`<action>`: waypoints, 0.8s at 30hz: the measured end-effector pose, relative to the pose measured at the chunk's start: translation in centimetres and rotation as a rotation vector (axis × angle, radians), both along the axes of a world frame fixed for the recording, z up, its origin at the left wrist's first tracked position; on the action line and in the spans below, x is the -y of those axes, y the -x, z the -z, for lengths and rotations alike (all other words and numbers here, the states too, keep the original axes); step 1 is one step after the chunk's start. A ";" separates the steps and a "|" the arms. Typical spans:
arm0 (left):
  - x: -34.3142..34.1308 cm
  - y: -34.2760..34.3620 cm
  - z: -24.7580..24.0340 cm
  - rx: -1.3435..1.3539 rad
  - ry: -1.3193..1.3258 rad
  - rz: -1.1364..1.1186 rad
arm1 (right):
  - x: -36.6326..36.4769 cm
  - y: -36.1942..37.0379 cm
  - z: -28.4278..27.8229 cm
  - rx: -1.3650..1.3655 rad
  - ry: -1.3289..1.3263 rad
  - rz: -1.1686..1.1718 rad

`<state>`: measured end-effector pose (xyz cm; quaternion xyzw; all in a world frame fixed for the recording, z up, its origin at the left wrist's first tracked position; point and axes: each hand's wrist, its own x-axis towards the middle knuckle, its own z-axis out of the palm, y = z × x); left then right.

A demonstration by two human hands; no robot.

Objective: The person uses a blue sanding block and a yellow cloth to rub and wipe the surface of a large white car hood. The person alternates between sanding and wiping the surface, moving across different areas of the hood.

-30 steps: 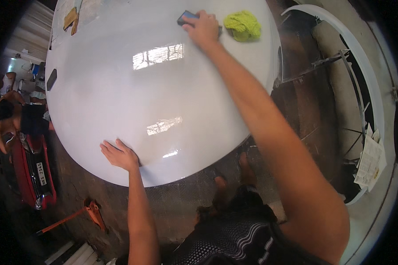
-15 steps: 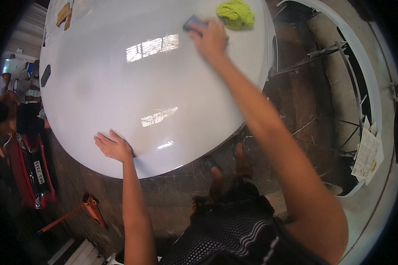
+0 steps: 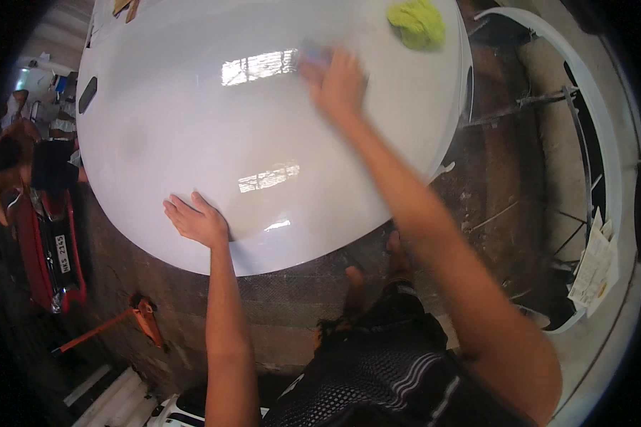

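R hand (image 3: 340,85) grips blurry blue block (image 3: 313,54), fingers bent round it; block juts out L, over white panel (image 3: 157,142). L hand (image 3: 198,220) lies flat, open, nr panel edge.

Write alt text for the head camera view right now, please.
A person's right hand, blurred, holds a small bluish block on a large glossy white panel while the left hand rests by its near edge. A yellow-green cloth lies farther right on it; at far left another person bends beside a red object.
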<state>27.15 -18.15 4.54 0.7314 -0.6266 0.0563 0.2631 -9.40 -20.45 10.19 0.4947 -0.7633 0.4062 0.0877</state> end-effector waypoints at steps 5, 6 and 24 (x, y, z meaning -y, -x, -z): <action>-0.1 -0.3 -0.1 0.028 0.024 0.003 | -13.2 -8.5 4.9 -0.215 -0.067 -0.671; -0.1 -0.4 0.1 0.048 0.033 -0.002 | -13.6 -7.3 5.2 -0.216 -0.070 -0.773; 0.3 0.9 1.1 0.007 0.002 0.051 | -2.0 13.7 -1.9 -0.181 0.068 -0.010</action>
